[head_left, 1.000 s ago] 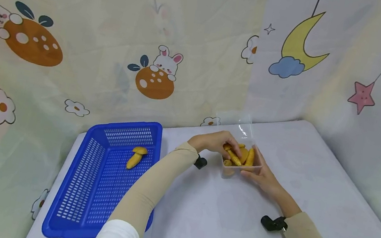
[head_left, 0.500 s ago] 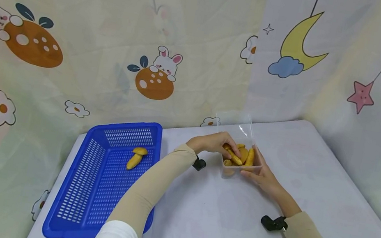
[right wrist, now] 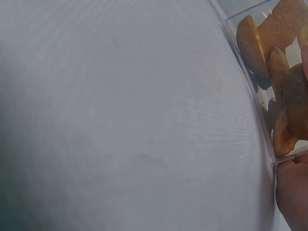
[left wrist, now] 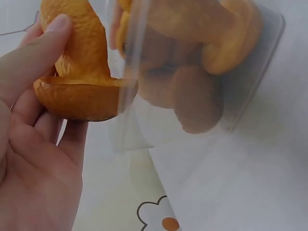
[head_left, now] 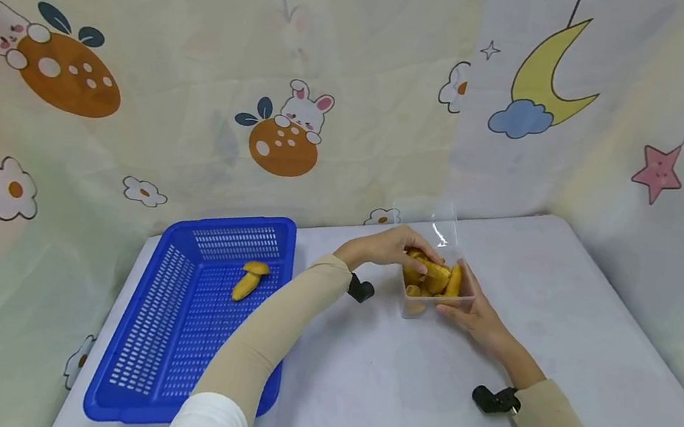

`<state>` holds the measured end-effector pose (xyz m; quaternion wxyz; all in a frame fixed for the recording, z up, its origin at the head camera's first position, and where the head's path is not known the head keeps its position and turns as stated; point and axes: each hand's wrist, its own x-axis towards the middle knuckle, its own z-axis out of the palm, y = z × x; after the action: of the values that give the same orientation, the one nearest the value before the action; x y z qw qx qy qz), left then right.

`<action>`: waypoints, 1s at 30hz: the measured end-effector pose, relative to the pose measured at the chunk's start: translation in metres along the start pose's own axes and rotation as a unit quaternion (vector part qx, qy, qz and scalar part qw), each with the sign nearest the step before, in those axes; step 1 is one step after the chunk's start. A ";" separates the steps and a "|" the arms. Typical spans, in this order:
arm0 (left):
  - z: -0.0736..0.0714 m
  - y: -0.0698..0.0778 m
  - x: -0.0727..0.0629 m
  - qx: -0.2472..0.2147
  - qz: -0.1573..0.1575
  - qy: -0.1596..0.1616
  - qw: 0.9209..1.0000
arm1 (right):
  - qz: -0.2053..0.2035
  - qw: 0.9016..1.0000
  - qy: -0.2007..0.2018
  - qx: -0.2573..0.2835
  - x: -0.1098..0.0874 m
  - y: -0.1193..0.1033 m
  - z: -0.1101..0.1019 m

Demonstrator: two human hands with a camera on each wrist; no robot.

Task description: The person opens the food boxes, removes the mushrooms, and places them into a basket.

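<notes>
My left hand [head_left: 387, 246] pinches a yellow-brown mushroom [left wrist: 86, 53] by its stem, thumb on the near side. In the left wrist view its cap faces down, right beside the clear plastic box [left wrist: 130, 137]. The head view places this mushroom over the box's left part. My right hand [head_left: 484, 324] holds the box from the right, with fingers along its side and the thumb at the front. Several more mushrooms [right wrist: 284, 29] fill the box, partly hidden by the hands. In the right wrist view the right hand shows only at the edge.
A blue mesh basket [head_left: 148, 419] stands at the left of the white table [head_left: 377, 413], with one mushroom [head_left: 246, 283] inside. Behind the box a clear lid [head_left: 444, 233] stands raised. Printed cloth walls [head_left: 373, 99] close off the back and sides.
My left hand has risen slightly, and the mushroom in it has turned from slanting down to nearly level. The right hand stays on the box.
</notes>
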<state>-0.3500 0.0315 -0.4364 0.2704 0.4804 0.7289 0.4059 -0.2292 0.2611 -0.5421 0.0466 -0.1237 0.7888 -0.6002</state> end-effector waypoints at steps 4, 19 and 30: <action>-0.006 0.009 -0.008 -0.023 -0.014 0.027 0.999 | 0.002 1.000 0.001 -0.002 0.001 -0.001 0.001; -0.042 0.049 -0.079 -0.105 -0.064 0.135 0.983 | -0.004 1.000 -0.001 -0.008 0.003 0.001 -0.001; -0.069 0.049 -0.153 -0.108 -0.099 0.215 0.966 | 0.007 1.000 -0.006 -0.018 0.002 0.005 -0.001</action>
<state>-0.3207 -0.1225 -0.3578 0.1968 0.2752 0.7659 0.5467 -0.2325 0.2626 -0.5468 0.0534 -0.1223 0.8001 -0.5848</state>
